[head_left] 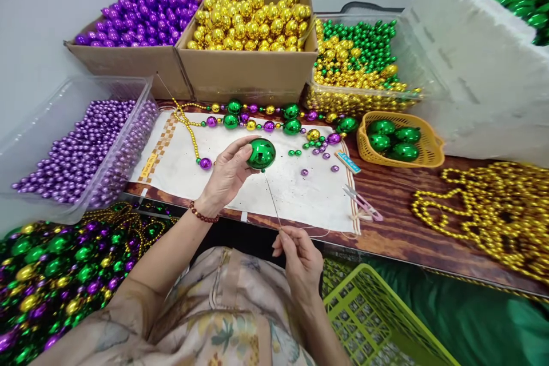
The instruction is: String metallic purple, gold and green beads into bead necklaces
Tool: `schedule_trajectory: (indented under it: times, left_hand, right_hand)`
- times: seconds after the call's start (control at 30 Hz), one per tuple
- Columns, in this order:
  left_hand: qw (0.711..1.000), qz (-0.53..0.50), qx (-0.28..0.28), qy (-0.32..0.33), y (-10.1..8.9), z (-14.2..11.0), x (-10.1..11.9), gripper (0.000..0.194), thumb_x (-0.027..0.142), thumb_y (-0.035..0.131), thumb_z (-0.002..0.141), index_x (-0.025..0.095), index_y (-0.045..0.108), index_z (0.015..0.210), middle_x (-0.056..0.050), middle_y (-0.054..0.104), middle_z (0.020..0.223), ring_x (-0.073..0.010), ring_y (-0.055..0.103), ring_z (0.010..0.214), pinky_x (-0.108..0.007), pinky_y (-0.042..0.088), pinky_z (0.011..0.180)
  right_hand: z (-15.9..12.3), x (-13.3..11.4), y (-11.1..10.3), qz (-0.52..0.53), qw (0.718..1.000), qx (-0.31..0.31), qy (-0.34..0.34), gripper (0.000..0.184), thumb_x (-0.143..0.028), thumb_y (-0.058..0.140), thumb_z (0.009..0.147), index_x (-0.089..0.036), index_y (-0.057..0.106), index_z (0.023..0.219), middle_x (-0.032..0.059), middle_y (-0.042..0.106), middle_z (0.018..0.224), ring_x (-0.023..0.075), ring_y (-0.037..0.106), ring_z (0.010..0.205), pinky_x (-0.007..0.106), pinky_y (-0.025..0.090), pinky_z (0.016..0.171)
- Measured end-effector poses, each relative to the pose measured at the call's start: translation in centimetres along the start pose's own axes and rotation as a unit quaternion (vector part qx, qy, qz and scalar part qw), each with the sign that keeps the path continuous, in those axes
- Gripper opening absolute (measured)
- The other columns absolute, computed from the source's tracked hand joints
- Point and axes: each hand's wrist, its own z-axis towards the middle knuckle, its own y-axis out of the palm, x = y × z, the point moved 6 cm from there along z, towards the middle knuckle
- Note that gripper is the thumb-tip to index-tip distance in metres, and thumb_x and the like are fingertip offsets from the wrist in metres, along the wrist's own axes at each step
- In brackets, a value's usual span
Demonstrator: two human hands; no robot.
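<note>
My left hand point(231, 168) is closed around the side of a large shiny green ball bead point(262, 154), held up over a white cloth point(240, 197). From the ball's underside a thin thread or needle point(271, 197) runs down to my right hand point(300, 257), whose fingertips pinch its lower end. Which of the two it is, I cannot tell. Behind the ball lies a strung garland point(269, 126) of green, purple and gold beads. Its gold-bead end point(189, 126) is at the left. Small loose purple beads point(304, 172) and green beads point(295, 152) are scattered right of the ball.
Boxes of purple beads point(128, 52) and gold beads point(244, 71) stand behind. Clear tubs point(81, 183) flank them. A yellow basket point(424, 157) holds green balls. Scissors point(364, 205) lie at the cloth's right edge, gold bead strings point(501, 211) beyond. Below is a green crate point(373, 297).
</note>
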Motion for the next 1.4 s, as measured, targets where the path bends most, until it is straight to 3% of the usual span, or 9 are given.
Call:
schedule_trajectory:
  times: [0.23, 0.47, 0.67, 0.83, 1.0, 1.1, 1.17, 1.23, 1.4]
  left_hand:
    - [1.000, 0.003, -0.021, 0.002, 1.1, -0.7, -0.9, 0.037, 0.047, 0.084, 0.078, 0.027, 0.074, 0.108, -0.005, 0.071, 0.109, -0.0192, 0.067, 0.095, -0.031, 0.055, 0.076]
    - [0.996, 0.068, -0.050, 0.034, 2.3, -3.6, -1.9, 0.036, 0.042, 0.083, 0.080, 0.028, 0.076, 0.113, -0.005, 0.072, 0.113, -0.0196, 0.066, 0.099, -0.030, 0.056, 0.084]
    - [0.988, 0.132, -0.080, -0.002, 2.8, -4.8, -3.5, 0.043, 0.041, 0.080, 0.083, 0.025, 0.071, 0.122, -0.007, 0.072, 0.113, -0.0201, 0.067, 0.095, -0.030, 0.056, 0.083]
    - [0.984, 0.167, -0.055, -0.002, 2.7, -4.2, -4.6, 0.046, 0.043, 0.075, 0.088, 0.023, 0.067, 0.128, -0.007, 0.070, 0.119, -0.0178, 0.066, 0.096, -0.027, 0.054, 0.085]
    - [0.963, 0.221, -0.145, -0.060, 3.5, -3.4, -7.1, 0.051, 0.043, 0.073, 0.089, 0.019, 0.063, 0.133, -0.009, 0.070, 0.120, -0.0184, 0.067, 0.098, -0.028, 0.053, 0.088]
    - [0.947, 0.278, -0.156, -0.039, 3.1, -1.3, -7.9, 0.045, 0.045, 0.064, 0.095, 0.019, 0.063, 0.131, -0.012, 0.065, 0.134, -0.0206, 0.067, 0.107, -0.033, 0.052, 0.095]
    - [0.923, 0.363, -0.132, 0.004, 2.7, 1.0, -8.0, 0.037, 0.042, 0.059, 0.098, 0.018, 0.066, 0.124, -0.012, 0.065, 0.132, -0.0208, 0.067, 0.107, -0.034, 0.052, 0.094]
    - [0.875, 0.465, -0.128, 0.053, 3.1, 3.2, -8.3, 0.025, 0.032, 0.057, 0.098, 0.016, 0.069, 0.113, -0.012, 0.068, 0.120, -0.0205, 0.066, 0.101, -0.033, 0.052, 0.088]
    - [0.722, 0.631, -0.247, 0.139, 6.7, 5.9, -11.7, 0.018, 0.017, 0.052, 0.097, 0.016, 0.069, 0.104, -0.010, 0.066, 0.106, -0.0219, 0.062, 0.097, -0.034, 0.050, 0.087]
  right_hand:
    - [1.0, -1.0, 0.7, 0.006, 1.000, 0.005, -0.007, 0.016, -0.033, 0.058, 0.100, -0.019, 0.065, 0.094, -0.0023, 0.066, 0.066, 0.0104, 0.060, 0.047, 0.022, 0.050, 0.049]
    - [1.6, -2.1, 1.1, 0.004, 0.999, 0.005, -0.031, 0.018, -0.032, 0.054, 0.101, -0.020, 0.062, 0.091, -0.0025, 0.065, 0.066, 0.0099, 0.059, 0.047, 0.022, 0.049, 0.049]
    - [2.7, -2.4, 0.9, 0.043, 0.999, 0.006, 0.008, 0.015, -0.033, 0.056, 0.101, -0.021, 0.060, 0.093, -0.0011, 0.069, 0.073, 0.0107, 0.063, 0.053, 0.024, 0.050, 0.056]
    - [3.3, -1.5, 0.6, 0.084, 0.995, -0.024, 0.049, 0.012, -0.031, 0.061, 0.097, -0.020, 0.065, 0.100, 0.0021, 0.076, 0.082, 0.0128, 0.070, 0.062, 0.025, 0.052, 0.063]
    - [3.6, 0.5, -1.3, 0.184, 0.975, 0.054, 0.112, 0.018, -0.035, 0.073, 0.086, -0.018, 0.067, 0.086, 0.0040, 0.076, 0.076, 0.0123, 0.065, 0.052, 0.020, 0.038, 0.046]
    - [3.9, 2.0, -3.2, 0.209, 0.964, 0.110, 0.125, 0.021, -0.036, 0.079, 0.079, -0.017, 0.068, 0.081, 0.0048, 0.075, 0.074, 0.0121, 0.063, 0.050, 0.019, 0.033, 0.042]
    - [4.0, 2.9, -4.7, 0.199, 0.961, 0.145, 0.123, 0.022, -0.036, 0.081, 0.076, -0.017, 0.069, 0.078, 0.0047, 0.074, 0.072, 0.0112, 0.060, 0.050, 0.019, 0.033, 0.042]
    - [4.0, 3.6, -6.0, 0.184, 0.960, 0.171, 0.123, 0.022, -0.035, 0.082, 0.074, -0.017, 0.070, 0.077, 0.0028, 0.071, 0.065, 0.0094, 0.054, 0.047, 0.019, 0.033, 0.042]
    - [3.4, 4.4, -7.5, 0.175, 0.957, 0.194, 0.128, 0.024, -0.036, 0.083, 0.073, -0.016, 0.071, 0.078, 0.0005, 0.065, 0.058, 0.0081, 0.047, 0.044, 0.019, 0.031, 0.041]
